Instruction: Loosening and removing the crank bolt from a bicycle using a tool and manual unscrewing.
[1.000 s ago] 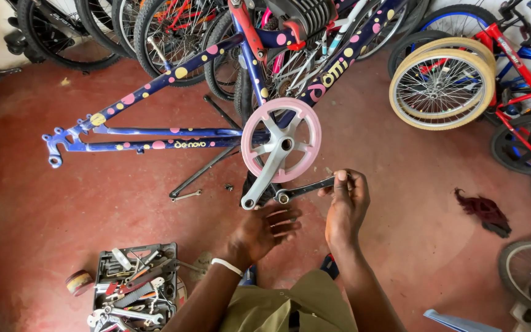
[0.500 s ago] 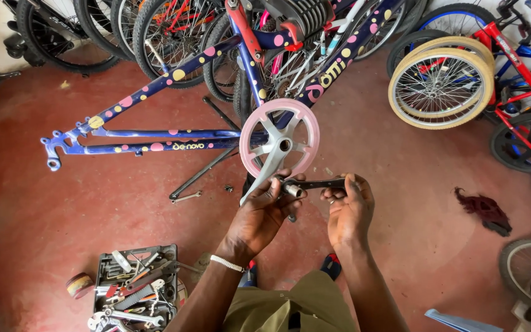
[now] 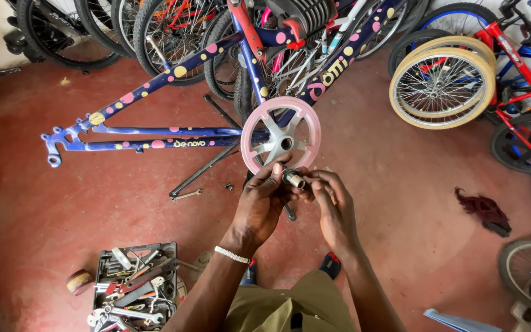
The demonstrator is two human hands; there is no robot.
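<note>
Red floor — left hand (image 3: 264,200) and right hand (image 3: 334,206) pinch a socket (image 3: 293,179).

Bare forearms, no sleeves. A pale beaded bracelet (image 3: 232,254) rings the left wrist; olive-khaki trousers (image 3: 290,304) below it, and dark sandals with blue and red straps (image 3: 330,265).

Bare red floor (image 3: 44,209) open to the left and to the right of both hands; ahead blocked by pink chainring guard (image 3: 281,136) and blue spotted frame (image 3: 155,132); tool tray (image 3: 133,286) low left; wheels (image 3: 442,86) crowd upper right; dark rag (image 3: 483,210) right.
</note>
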